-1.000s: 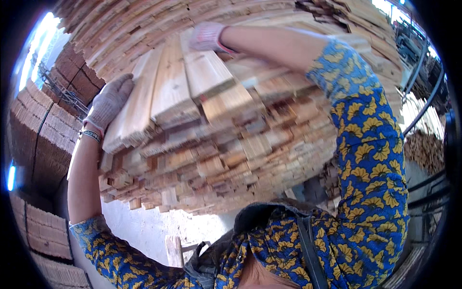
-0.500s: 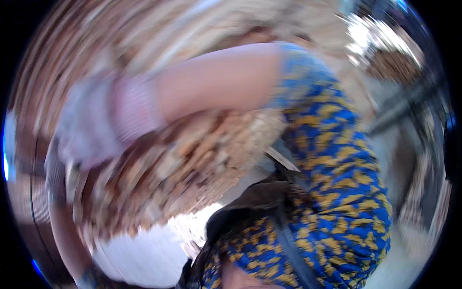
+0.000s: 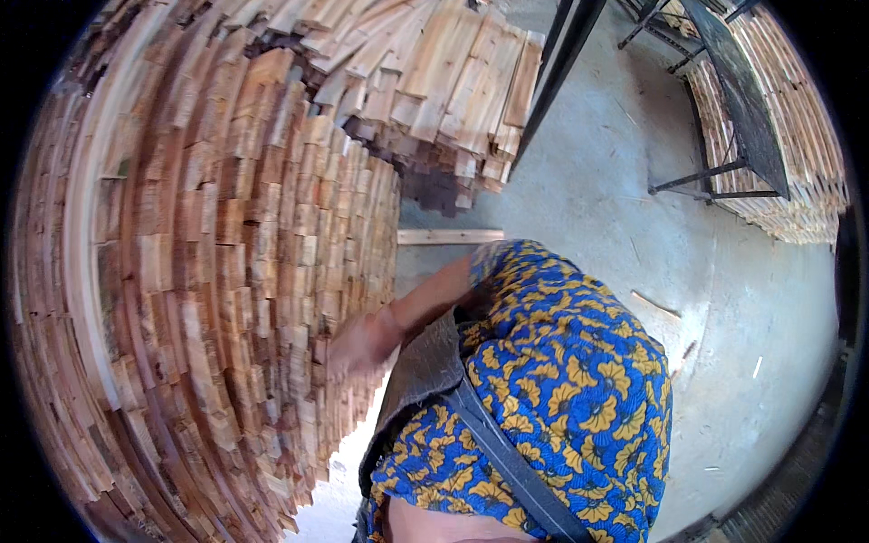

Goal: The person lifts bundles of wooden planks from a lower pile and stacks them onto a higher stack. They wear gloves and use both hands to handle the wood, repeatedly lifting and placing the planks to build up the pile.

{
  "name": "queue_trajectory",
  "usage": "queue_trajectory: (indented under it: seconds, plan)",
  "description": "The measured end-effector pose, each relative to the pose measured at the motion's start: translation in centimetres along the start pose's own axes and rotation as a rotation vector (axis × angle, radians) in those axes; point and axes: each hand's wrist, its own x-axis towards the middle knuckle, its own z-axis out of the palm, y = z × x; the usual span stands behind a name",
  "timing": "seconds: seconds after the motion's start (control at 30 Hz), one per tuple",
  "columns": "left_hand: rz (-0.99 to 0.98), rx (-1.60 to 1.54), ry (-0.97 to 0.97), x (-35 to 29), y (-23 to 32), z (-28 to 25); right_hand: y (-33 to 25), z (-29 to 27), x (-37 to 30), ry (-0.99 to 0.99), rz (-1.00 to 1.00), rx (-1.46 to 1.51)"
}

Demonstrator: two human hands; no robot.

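My right hand point(image 3: 358, 348) is smeared by motion, low beside a tall stack of wooden boards point(image 3: 244, 271). Its forearm reaches down and leftward from a blue and yellow patterned sleeve point(image 3: 502, 262). The fingers are too blurred to show whether they hold a board or touch the stack. My left hand is out of sight. The stack's board ends form uneven rows, and one long pale board point(image 3: 86, 208) runs along its left part. A dark apron point(image 3: 421, 362) hangs against my body.
A second pile of boards point(image 3: 444, 72) lies beyond the stack, beside a dark metal post point(image 3: 557, 81). One loose board point(image 3: 450, 237) rests on the grey floor point(image 3: 597, 172). Far right, a black metal-framed table point(image 3: 747, 90) stands against more stacked wood point(image 3: 806, 109). Wood scraps point(image 3: 656, 305) dot the floor.
The view has swung, and the stack now fills the left side. My right arm, stretched far left before, is now lower and closer to my body. The left arm has left the view.
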Motion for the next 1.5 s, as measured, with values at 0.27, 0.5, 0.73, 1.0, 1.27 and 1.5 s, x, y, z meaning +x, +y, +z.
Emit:
queue_trajectory:
  seconds: [0.27, 0.5, 0.73, 1.0, 1.27, 1.5]
  plan:
    - [0.282, -0.809, -0.741, -9.3, 27.2, 16.2, 13.9, 7.5, -33.9, -0.294, 1.015, -0.168]
    - [0.449, -0.895, -1.395, -28.4, 39.0, 37.7, 12.5, 10.3, -44.0, 0.558, 1.938, 0.187]
    - [0.899, -0.463, -1.151, -35.7, 52.1, 60.9, 9.6, 19.4, -35.2, 0.480, 1.729, 0.183]
    - [1.124, -0.357, -1.240, -39.1, 64.9, 83.4, 10.9, 19.2, -33.9, 0.321, 1.839, 0.256]
    - [1.012, -0.503, -1.312, -42.9, 64.9, 85.6, 11.6, 16.6, -34.1, 0.399, 1.907, 0.271]
    - [0.677, -0.471, -1.900, -32.0, 52.5, 63.0, 9.7, 18.9, -34.0, 0.703, 1.932, 0.222]
